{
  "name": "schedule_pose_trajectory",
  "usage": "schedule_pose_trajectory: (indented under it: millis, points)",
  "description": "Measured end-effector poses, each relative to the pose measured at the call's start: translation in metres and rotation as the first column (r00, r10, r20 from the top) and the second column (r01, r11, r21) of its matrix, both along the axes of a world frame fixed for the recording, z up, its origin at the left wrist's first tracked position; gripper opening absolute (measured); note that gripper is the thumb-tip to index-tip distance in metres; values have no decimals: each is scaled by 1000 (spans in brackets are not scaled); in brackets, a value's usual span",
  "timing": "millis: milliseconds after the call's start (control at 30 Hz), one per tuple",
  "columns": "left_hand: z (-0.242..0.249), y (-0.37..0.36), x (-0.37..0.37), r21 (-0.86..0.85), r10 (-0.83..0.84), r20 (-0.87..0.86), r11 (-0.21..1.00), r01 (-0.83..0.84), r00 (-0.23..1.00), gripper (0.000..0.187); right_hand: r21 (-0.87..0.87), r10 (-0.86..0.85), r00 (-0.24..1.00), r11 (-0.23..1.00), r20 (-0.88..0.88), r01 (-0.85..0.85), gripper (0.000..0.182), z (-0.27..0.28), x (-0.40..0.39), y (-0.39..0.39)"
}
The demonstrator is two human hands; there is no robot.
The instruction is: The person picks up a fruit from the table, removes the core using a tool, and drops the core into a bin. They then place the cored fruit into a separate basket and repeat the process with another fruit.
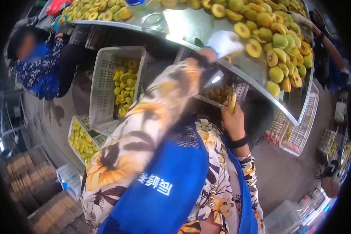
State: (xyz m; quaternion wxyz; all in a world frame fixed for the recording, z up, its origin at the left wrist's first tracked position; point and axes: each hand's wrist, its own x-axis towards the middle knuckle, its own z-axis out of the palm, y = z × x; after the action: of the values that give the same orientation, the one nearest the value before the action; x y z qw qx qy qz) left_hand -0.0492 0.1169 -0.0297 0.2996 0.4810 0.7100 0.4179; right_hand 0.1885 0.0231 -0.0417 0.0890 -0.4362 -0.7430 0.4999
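Observation:
My left hand [224, 43], in a white glove smeared by motion, reaches over the metal table [187, 29]. It is close to a pile of halved yellow-green stone fruits [277, 43], some showing brown centres. The motion blur hides its fingers. Below the table's edge, my bare right hand [233, 120] is wrapped round a tool with a wooden handle [232, 102], held upright. The working end of this tool does not show clearly. A crate of brownish pieces [218, 93] stands under the table just beyond my right hand.
A white crate [99, 84] of yellow fruit pieces stands left of my arm, with a lower fruit crate [82, 142] beside it. More crates [300, 128] lie right. A seated person [39, 74] works at left; another person's arm [327, 45] reaches in at right.

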Motion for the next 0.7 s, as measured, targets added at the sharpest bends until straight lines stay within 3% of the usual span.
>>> schedule_pose_trajectory:
  millis: [33,67,133,167,200,267,333,400,500,600,667,700]
  points:
    - [34,-28,3,-35,61,517,998,-50,854,39,-5,-48,998,999,-37,48,19,9,-6,1]
    - [42,-42,0,-34,83,695,996,-83,714,29,-10,-95,993,995,-75,94,20,18,-12,2]
    - [57,-76,1,-16,77,814,994,-110,576,39,-19,-119,981,993,-154,118,23,35,-30,5]
    - [64,-93,1,-11,73,863,992,-126,499,46,108,-57,993,992,-102,68,25,48,-38,6]
    - [49,-101,1,-44,94,951,984,-171,293,47,123,-35,993,991,-108,48,25,53,-46,6]
    - [32,-110,9,30,83,916,961,-274,393,45,154,8,993,988,-115,10,25,57,-56,4]
    - [31,-117,19,29,112,915,940,-340,388,43,189,19,988,982,-156,11,24,54,-61,-1]
    - [36,-121,25,-56,169,946,926,-373,278,41,212,1,992,977,-130,27,23,52,-64,-6]
    - [33,-122,31,-1,101,963,928,-372,251,26,306,109,990,949,-93,-75,21,56,-61,-11]
    - [26,-127,40,243,53,668,927,-285,742,26,280,94,994,957,-63,-73,19,53,-58,-15]
    - [33,-131,43,370,89,186,916,-154,979,26,173,25,999,985,-36,-18,18,55,-58,-16]
    - [36,-132,43,403,112,-87,913,-68,990,26,167,34,999,985,-26,-29,18,56,-57,-17]
